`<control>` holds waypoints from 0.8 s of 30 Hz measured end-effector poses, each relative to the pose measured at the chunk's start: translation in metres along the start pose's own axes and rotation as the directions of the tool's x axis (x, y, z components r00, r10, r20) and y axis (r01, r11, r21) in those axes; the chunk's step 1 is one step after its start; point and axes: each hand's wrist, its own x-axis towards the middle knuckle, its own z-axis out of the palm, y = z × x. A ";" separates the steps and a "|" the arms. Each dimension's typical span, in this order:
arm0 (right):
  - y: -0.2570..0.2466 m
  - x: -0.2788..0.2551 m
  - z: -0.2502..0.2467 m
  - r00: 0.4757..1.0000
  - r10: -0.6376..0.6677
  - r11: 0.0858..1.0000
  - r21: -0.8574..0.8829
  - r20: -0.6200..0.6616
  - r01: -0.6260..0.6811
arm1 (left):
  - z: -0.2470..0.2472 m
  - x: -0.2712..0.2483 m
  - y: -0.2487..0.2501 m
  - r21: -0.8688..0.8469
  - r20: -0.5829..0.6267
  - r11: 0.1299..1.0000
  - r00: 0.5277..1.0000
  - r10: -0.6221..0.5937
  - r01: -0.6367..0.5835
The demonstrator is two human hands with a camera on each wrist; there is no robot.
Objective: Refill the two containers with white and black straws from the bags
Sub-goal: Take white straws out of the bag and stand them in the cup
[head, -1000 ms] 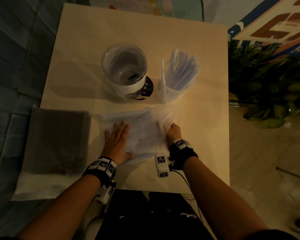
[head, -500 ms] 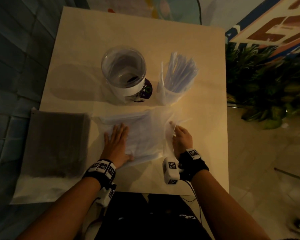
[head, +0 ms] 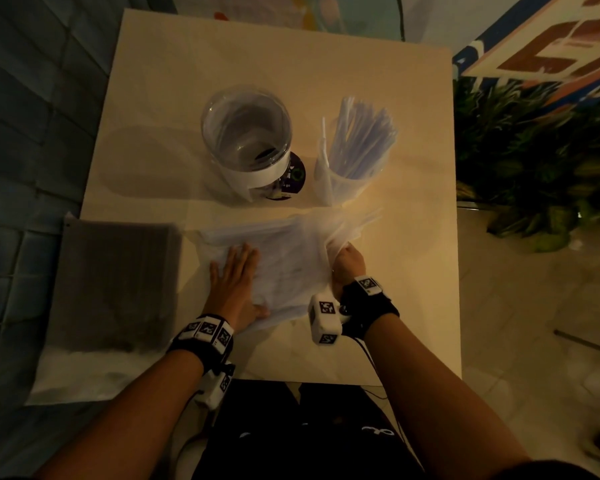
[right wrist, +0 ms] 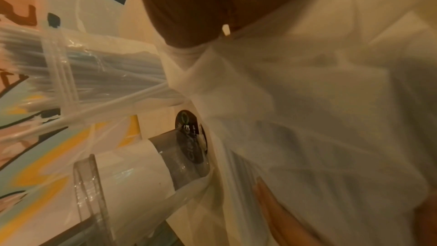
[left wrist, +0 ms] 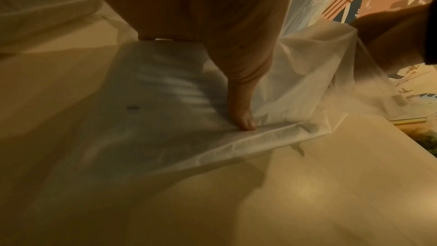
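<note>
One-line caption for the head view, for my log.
Left hand flattens the white-straw bag; right hand reaches into its opening.

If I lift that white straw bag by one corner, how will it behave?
The bag is thin, creased film, so it will probably sag. Straws already fan from its open end by the right hand, so they may slide out.

The right hand [head: 349, 263] is back at the open right end of the bag of white straws [head: 284, 258]. Half a second ago it sat clear of the bag to the right, with a straw-like sliver at its fingertips; now it is closed on the bunched plastic at the bag's mouth. That end of the bag is now gathered and lifted, fanning up toward the container of white straws [head: 355, 154], where it lay looser before.
</note>
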 end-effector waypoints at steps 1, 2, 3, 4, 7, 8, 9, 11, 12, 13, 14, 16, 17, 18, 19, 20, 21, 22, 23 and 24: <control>-0.005 -0.004 0.002 0.999 -0.022 0.999 -0.028 -0.042 0.020 | 0.000 0.000 0.000 -0.004 0.000 1.000 1.000 0.001 -0.001; -0.010 -0.009 0.003 0.997 -0.033 0.999 -0.042 -0.065 0.030 | 0.001 0.000 -0.001 -0.014 -0.002 1.000 1.000 0.004 -0.005; -0.014 -0.011 0.003 0.997 -0.028 0.999 -0.020 -0.077 0.027 | 0.002 0.000 -0.001 -0.024 -0.004 1.000 1.000 0.007 -0.007; -0.020 -0.010 0.002 0.997 -0.030 1.000 -0.004 -0.077 0.030 | 0.002 -0.001 -0.001 -0.027 -0.006 1.000 1.000 0.008 -0.008; -0.025 -0.014 0.002 0.999 0.003 0.999 0.052 -0.038 -0.001 | 0.002 -0.002 -0.001 -0.020 -0.013 1.000 1.000 0.014 -0.014; -0.024 -0.016 -0.001 1.000 -0.021 1.000 0.002 -0.021 0.021 | 0.002 -0.002 0.000 -0.024 -0.017 1.000 1.000 0.017 -0.017; -0.022 -0.016 -0.003 1.000 -0.018 1.000 -0.016 -0.016 0.018 | 0.001 -0.002 0.000 -0.024 -0.016 1.000 1.000 0.017 -0.018; -0.027 -0.020 0.000 1.000 -0.011 1.000 -0.011 -0.005 0.011 | 0.001 -0.002 0.000 -0.016 -0.008 1.000 1.000 0.016 -0.016; -0.025 -0.021 0.003 1.000 -0.010 1.000 -0.022 0.001 0.010 | 0.001 -0.002 -0.001 -0.014 -0.005 1.000 1.000 0.015 -0.015; -0.024 -0.022 0.005 1.000 0.012 1.000 -0.001 0.003 -0.012 | 0.000 -0.002 -0.001 -0.011 -0.002 1.000 1.000 0.016 -0.016; -0.022 -0.020 0.006 1.000 0.031 0.999 0.033 0.000 -0.031 | 0.000 -0.002 0.000 -0.009 0.001 1.000 1.000 0.016 -0.016; -0.022 -0.022 0.006 0.999 0.036 0.987 0.155 -0.014 -0.033 | 0.000 -0.001 0.000 -0.010 -0.001 1.000 1.000 0.014 -0.014; -0.023 -0.023 0.005 0.999 0.037 0.980 0.195 -0.024 -0.031 | -0.001 -0.002 0.000 -0.008 -0.002 1.000 1.000 0.011 -0.011; -0.024 -0.025 0.005 0.999 0.036 0.978 0.207 -0.028 -0.030 | -0.001 -0.002 0.001 -0.003 -0.003 1.000 1.000 0.010 -0.010; -0.024 -0.025 0.004 0.998 0.039 0.979 0.202 -0.041 -0.030 | -0.001 -0.002 0.001 0.001 -0.003 1.000 1.000 0.008 -0.008; -0.024 -0.024 0.003 0.998 0.036 0.980 0.199 -0.059 -0.024 | -0.001 -0.002 0.000 0.001 -0.004 1.000 1.000 0.008 -0.008; -0.023 -0.022 0.003 0.996 0.041 0.977 0.210 -0.074 -0.025 | -0.001 -0.002 0.001 -0.002 -0.005 1.000 1.000 0.007 -0.007; -0.023 -0.022 0.002 0.995 0.039 0.973 0.228 -0.090 -0.017 | -0.001 -0.002 0.000 -0.006 -0.007 1.000 1.000 0.007 -0.007; -0.024 -0.023 0.002 0.994 0.026 0.972 0.236 -0.101 -0.002 | -0.001 -0.002 0.000 -0.009 -0.007 1.000 1.000 0.007 -0.007; -0.024 -0.024 0.001 0.993 0.008 0.971 0.236 -0.121 0.021 | -0.001 -0.001 0.000 -0.010 -0.008 1.000 1.000 0.005 -0.005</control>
